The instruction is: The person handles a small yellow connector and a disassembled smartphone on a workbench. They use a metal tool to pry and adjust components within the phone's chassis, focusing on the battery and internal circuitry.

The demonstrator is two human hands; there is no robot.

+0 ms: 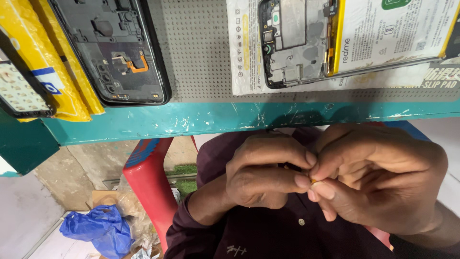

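While both hands meet low in the frame, the left hand (pixel 261 172) and the right hand (pixel 378 180) press their fingertips together on a tiny yellowish part (pixel 312 181), pinched between thumbs and forefingers just right of centre and mostly hidden by the fingers, so its kind cannot be told. Above them runs the scratched teal edge (pixel 191 122) of the surface, whose grey dotted mat (pixel 201 52) fills the upper middle of the frame. On it, at upper left, lies a dark phone back cover (pixel 115 48) with an orange flex strip, just beside yellow packaging (pixel 57 72) and a small pale gridded item (pixel 17 88) at the far left edge. At upper right an opened phone (pixel 297 41) shows its grey board and a white battery (pixel 393 29), resting on a printed white sheet (pixel 244 52). Below the edge, a maroon sleeve (pixel 215 230) and shirt cover the lower centre; a red plastic chair (pixel 151 187) stands at lower left, with a crumpled blue bag (pixel 98 228) near it on the floor. Open room lies between the two phones on the mat, and between the teal edge and the hands.
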